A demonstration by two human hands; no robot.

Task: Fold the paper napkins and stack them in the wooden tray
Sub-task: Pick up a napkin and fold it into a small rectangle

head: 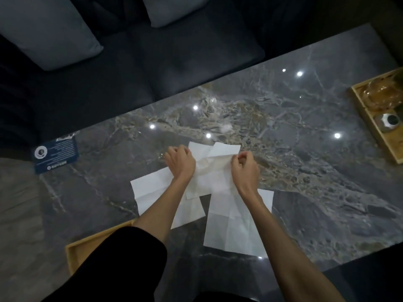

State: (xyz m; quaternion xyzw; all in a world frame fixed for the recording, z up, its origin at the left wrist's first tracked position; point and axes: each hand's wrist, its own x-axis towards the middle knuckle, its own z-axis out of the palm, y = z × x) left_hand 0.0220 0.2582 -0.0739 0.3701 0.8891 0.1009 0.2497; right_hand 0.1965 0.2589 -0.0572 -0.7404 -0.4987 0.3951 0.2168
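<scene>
Both hands pinch one napkin: left hand (180,163) curled on its left edge, right hand (244,165) w/ thumb & fingers closed on its far right corner, lifting it off the marble table (305,171). Other napkins lie flat: one near left (150,188), one near right (235,227), one at the far side (200,150). Wooden tray (75,249) sits near-left, mostly behind the sleeve. Risk: thin paper may tear or crease crooked if hands pull unevenly; overlapping sheets could drag along

the light wooden tray (75,252) at the near left is mostly hidden under a black sleeve (122,264); the dark blue printed card's (57,154) text is too small to read.
</scene>
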